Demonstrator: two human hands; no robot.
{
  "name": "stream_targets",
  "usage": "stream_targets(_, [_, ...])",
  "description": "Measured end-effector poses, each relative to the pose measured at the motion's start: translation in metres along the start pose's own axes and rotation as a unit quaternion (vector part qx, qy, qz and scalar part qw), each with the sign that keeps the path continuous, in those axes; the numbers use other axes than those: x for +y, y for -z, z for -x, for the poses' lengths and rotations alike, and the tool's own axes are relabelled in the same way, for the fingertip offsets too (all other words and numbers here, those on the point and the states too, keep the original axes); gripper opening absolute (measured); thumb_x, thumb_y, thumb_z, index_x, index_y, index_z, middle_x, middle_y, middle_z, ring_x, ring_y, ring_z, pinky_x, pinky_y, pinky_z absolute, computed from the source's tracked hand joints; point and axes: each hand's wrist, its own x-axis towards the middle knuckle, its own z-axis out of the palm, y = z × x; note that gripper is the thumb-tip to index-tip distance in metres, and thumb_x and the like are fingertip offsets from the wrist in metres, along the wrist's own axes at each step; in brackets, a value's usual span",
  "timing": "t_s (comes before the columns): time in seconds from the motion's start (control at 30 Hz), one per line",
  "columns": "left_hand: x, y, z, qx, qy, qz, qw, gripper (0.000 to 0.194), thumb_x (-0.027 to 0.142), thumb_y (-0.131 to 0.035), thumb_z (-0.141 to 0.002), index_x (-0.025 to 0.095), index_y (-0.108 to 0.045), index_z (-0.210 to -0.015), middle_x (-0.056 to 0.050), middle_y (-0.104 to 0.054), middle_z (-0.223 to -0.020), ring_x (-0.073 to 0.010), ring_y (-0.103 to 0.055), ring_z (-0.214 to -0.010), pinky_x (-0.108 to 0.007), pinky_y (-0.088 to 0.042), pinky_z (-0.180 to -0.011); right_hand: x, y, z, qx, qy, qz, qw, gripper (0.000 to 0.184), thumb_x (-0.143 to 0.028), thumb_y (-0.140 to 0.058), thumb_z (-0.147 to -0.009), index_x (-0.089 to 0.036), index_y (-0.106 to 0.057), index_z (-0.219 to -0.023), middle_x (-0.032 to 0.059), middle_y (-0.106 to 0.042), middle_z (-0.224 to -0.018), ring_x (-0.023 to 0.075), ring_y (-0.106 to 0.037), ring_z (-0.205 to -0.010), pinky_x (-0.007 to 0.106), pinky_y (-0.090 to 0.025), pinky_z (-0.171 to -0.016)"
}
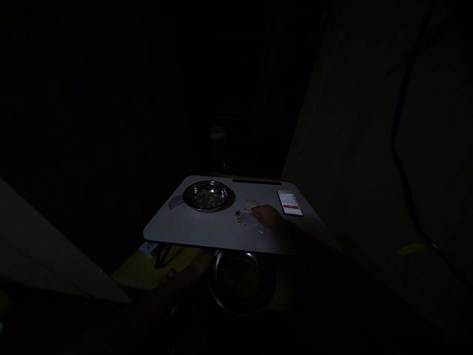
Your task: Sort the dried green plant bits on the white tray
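In this deep gloom, the right hand [269, 216] is pinching a thin, pale, translucent piece with a curved edge [252, 220] over the white, round-cornered counter [192, 231]. The piece is lying to that hand's left, its long axis slanting from far left to near right, and its far-left end is pointing at some small green bits [237, 213] scattered just beside it. The round, shiny steel bowl of pale grains [207, 186] is sitting farther left; a black-edged phone [291, 209] is lying at the right. Below the near edge, the left hand [205, 259] is resting beside a dark, round metal basin [221, 298]; I cannot tell whether its fingers are gripping the rim.
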Motion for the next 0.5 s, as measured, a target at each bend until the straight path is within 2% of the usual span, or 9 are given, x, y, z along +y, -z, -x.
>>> stream_targets(0.17, [0.0,0.0,0.0,-0.027,0.005,0.013,1.0,0.033,0.01,-0.043,-0.06,0.012,-0.056,-0.091,-0.008,-0.062,-0.085,-0.0212,-0.055,-0.078,-0.03,-0.04,-0.07,-0.007,0.0,0.001,0.002,0.016,-0.014,1.0,0.032,-0.031,-0.031,-0.081,-0.022,-0.06,-0.088,0.0017,-0.062,-0.084,0.0125,-0.053,-0.073,0.021,-0.033,-0.061])
stream_targets(0.27, [0.001,-0.001,0.001,-0.036,0.028,0.025,0.999,0.03,0.009,-0.041,-0.061,0.011,-0.057,-0.087,-0.007,-0.062,-0.075,-0.0193,-0.055,-0.07,-0.029,-0.041,-0.066,-0.009,0.0,0.002,0.008,0.031,-0.022,0.999,0.032,-0.03,-0.031,-0.081,-0.021,-0.061,-0.085,0.0017,-0.062,-0.082,0.0124,-0.053,-0.073,0.021,-0.034,-0.062])
stream_targets(0.4, [0.01,-0.002,0.004,-0.028,0.034,0.031,0.999,0.021,0.006,-0.041,-0.058,0.01,-0.057,-0.072,-0.005,-0.061,-0.066,-0.0192,-0.054,-0.07,-0.027,-0.041,-0.064,-0.009,0.001,0.004,0.001,0.026,-0.028,0.999,0.031,-0.03,-0.032,-0.081,-0.021,-0.06,-0.088,0.0017,-0.062,-0.082,0.0126,-0.053,-0.073,0.022,-0.034,-0.062])
stream_targets(0.5, [0.017,-0.001,0.009,-0.02,0.051,0.026,0.998,0.02,0.006,-0.039,-0.059,0.01,-0.055,-0.07,-0.006,-0.06,-0.066,-0.0192,-0.054,-0.072,-0.028,-0.041,-0.067,-0.007,0.003,0.006,-0.002,0.022,-0.025,0.999,0.031,-0.03,-0.032,-0.081,-0.021,-0.06,-0.089,0.0019,-0.062,-0.085,0.0124,-0.053,-0.075,0.021,-0.033,-0.062])
